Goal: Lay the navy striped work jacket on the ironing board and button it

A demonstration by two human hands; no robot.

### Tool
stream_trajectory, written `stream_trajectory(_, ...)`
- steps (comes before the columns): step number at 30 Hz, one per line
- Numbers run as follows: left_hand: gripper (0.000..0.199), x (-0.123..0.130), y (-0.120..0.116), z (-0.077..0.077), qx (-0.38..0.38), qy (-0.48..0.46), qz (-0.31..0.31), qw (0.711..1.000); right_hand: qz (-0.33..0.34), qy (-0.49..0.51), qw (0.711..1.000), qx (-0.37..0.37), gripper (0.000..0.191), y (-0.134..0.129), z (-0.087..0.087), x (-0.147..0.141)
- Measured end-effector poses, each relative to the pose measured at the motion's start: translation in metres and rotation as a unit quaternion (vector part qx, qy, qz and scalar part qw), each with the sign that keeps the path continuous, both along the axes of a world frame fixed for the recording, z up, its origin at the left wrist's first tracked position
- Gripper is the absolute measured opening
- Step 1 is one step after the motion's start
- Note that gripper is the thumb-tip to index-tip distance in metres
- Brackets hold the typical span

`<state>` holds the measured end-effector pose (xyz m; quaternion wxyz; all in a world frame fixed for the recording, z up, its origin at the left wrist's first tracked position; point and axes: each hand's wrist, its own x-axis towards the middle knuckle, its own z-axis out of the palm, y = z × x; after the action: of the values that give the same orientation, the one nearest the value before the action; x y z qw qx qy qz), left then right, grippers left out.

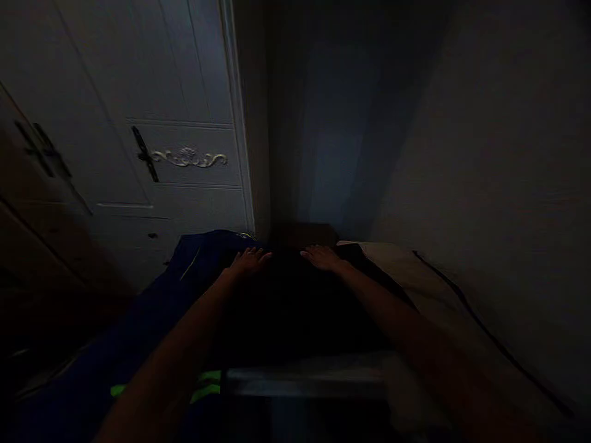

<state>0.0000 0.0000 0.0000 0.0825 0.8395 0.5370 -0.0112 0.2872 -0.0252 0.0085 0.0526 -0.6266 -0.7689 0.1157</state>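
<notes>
The picture is very dark. A black cloth or garment (295, 307) lies spread out in the middle, its details lost in shadow. My left hand (250, 259) rests flat at its far left part, fingers spread, beside a dark blue fabric (196, 252). At the far right part of the black cloth, my right hand (321, 256) lies palm down with its fingers stretched out. Neither hand holds anything. Both forearms reach forward from the bottom of the view.
A white cabinet (198, 209) with dark handles and a scroll ornament stands at the left. Beige fabric (397, 261) with a dark cord (462, 298) lies at the right, beside a wall (498, 154). Bright green strips (206, 386) show at the lower left.
</notes>
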Motion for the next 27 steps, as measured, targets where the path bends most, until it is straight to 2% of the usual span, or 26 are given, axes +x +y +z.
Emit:
stream_trajectory(3,0.062,-0.011,0.001,-0.012,-0.007,-0.006,0.005,1.0,-0.003,0.011,1.0,-0.014,0.074,-0.012,-0.006,0.034)
stream_trajectory(6,0.058,-0.016,0.003,-0.029,-0.008,-0.008,0.001,1.0,-0.015,0.026,0.999,-0.019,0.076,-0.017,-0.017,0.057)
stream_trajectory(10,0.054,-0.016,0.005,-0.048,0.01,-0.005,-0.005,1.0,-0.024,0.04,0.999,-0.008,0.076,-0.015,-0.035,0.066)
stream_trajectory(14,0.054,-0.016,0.003,-0.054,0.038,0.01,-0.025,0.999,-0.034,0.042,0.998,0.011,0.075,-0.013,-0.044,0.065)
stream_trajectory(20,0.051,-0.013,-0.002,-0.044,0.048,-0.006,-0.01,0.999,-0.033,0.038,0.998,0.025,0.076,-0.014,-0.045,0.062)
stream_trajectory(24,0.059,0.0,-0.012,-0.024,0.075,-0.032,0.055,0.995,-0.027,0.034,0.999,0.026,0.073,-0.015,-0.045,0.063)
stream_trajectory(27,0.066,0.018,-0.022,-0.005,0.099,-0.077,0.029,0.992,-0.023,0.028,0.999,0.022,0.075,-0.015,-0.038,0.061)
